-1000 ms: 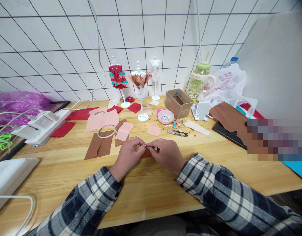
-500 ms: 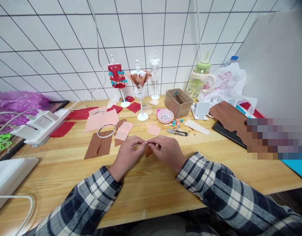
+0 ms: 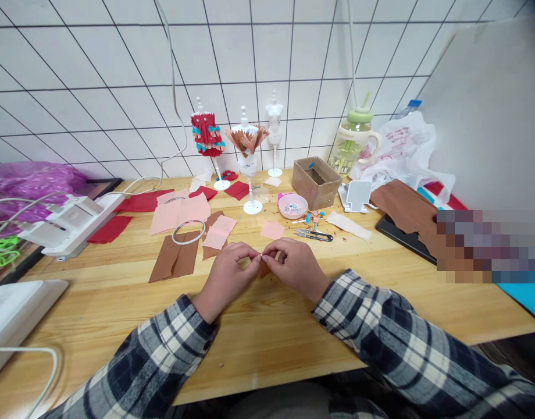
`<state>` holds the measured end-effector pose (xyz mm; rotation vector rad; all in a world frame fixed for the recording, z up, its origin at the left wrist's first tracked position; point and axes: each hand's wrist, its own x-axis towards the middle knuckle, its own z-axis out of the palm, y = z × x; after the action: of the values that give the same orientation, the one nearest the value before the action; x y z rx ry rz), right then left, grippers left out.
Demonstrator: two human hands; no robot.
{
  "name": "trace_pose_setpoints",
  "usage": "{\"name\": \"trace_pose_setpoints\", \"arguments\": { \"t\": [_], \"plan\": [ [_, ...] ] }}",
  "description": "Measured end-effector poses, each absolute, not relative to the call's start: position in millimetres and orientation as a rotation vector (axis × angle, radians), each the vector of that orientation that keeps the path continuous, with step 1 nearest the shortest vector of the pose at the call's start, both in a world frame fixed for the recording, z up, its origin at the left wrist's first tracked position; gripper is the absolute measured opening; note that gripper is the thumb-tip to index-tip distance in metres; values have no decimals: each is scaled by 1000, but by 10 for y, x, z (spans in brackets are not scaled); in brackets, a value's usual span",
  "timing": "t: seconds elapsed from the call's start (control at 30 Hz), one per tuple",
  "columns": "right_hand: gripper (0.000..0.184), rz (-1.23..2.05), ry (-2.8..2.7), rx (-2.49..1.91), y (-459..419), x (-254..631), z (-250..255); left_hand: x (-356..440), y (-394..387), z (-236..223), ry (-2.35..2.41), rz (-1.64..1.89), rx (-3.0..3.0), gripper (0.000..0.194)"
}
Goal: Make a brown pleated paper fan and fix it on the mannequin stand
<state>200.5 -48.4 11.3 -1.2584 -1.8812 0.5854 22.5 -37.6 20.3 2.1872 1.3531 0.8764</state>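
Note:
Fingertip to fingertip, my left hand and my right hand are closed in a pinch above the table. Between them a small piece of brown fabric hangs down, partly hidden by the fingers. A tiny white bit shows where the fingertips meet, too small to name. Just beyond my hands lie a pink fabric square and thread snips. To the left are pink fabric pieces, folded brown fabric and a silver ring.
Three small mannequins stand at the back: one in red, one with brown and pink points, one bare. A pink bowl of small shiny pieces sits before a cardboard box. A power strip lies left; a bottle stands right.
The fingertips shift very slightly to the right and stay pinched together. The white bit showed more plainly half a second ago, and the brown fabric has turned a little below the fingers.

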Motion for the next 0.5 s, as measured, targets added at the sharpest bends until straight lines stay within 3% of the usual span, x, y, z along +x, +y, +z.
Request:
{"name": "trace_pose_setpoints", "arguments": {
  "t": [0.37,0.5],
  "plan": [
    [4,692,-1885,-1268,-499,1992,131,224,-377,204,1291,860,2340,14],
    [3,895,-1787,-1301,-484,1977,135,239,-394,213,1258,886,2228,12]
  ]
}}
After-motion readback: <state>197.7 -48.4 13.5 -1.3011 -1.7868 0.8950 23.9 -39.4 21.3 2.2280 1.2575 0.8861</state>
